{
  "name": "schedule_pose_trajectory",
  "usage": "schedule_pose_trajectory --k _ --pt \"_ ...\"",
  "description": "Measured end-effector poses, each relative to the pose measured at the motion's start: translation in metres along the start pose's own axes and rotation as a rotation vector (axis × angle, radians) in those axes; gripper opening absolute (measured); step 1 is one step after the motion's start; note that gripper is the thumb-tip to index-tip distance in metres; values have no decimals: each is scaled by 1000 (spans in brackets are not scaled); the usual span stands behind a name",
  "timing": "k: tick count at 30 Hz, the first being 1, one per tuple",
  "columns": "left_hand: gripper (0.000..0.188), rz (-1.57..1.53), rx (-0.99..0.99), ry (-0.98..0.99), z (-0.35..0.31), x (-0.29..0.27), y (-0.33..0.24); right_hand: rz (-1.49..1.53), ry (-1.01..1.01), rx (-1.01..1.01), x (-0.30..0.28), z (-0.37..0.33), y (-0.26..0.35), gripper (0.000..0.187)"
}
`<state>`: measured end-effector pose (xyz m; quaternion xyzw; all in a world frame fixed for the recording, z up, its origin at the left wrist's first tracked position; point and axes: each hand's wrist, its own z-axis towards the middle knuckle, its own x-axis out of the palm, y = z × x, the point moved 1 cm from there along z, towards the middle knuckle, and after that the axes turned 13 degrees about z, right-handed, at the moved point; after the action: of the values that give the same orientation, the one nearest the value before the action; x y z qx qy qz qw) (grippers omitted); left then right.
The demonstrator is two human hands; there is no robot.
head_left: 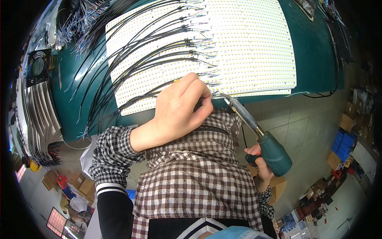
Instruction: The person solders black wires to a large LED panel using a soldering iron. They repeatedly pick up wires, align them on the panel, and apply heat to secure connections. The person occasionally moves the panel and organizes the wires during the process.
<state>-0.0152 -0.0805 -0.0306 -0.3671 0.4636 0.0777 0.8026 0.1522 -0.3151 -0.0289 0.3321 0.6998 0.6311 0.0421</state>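
Observation:
My left hand [179, 105] is closed in a pinch at the near edge of the white LED boards [254, 47], on a black cable whose end is mostly hidden by the fingers. In my right hand [261, 167] is a soldering iron [274, 153] with a thick green body and a long metal barrel. Its tip reaches the board edge just right of my left fingertips, close to thin bare wires [215, 95]. Several black cables [159, 59] fan leftward across the boards, their stripped ends joined along the middle seam.
A green table [314, 51] carries the boards. Bundles of wires [81, 24] lie at its far left, near a small black fan [38, 68] and a stack of board strips [38, 115]. Cardboard boxes and blue packages [343, 143] stand on the floor at the right.

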Motion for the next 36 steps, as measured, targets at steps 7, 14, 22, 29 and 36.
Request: schedule_pose_trajectory --k 7,14,22,29,36 --pt "17 -4 7 14 1 -2 -1 -9 44 -3 -5 -1 -2 51" --pt "19 -1 10 -10 0 0 0 -11 39 -3 -5 -1 -4 52" --pt "16 22 2 16 1 -3 -2 -14 33 -5 -5 -2 -4 49" --pt "16 31 -4 14 2 -3 -3 -3 8 -35 -1 3 0 43" --pt "15 32 -6 15 2 -3 -3 -167 14 35 3 3 8 51"
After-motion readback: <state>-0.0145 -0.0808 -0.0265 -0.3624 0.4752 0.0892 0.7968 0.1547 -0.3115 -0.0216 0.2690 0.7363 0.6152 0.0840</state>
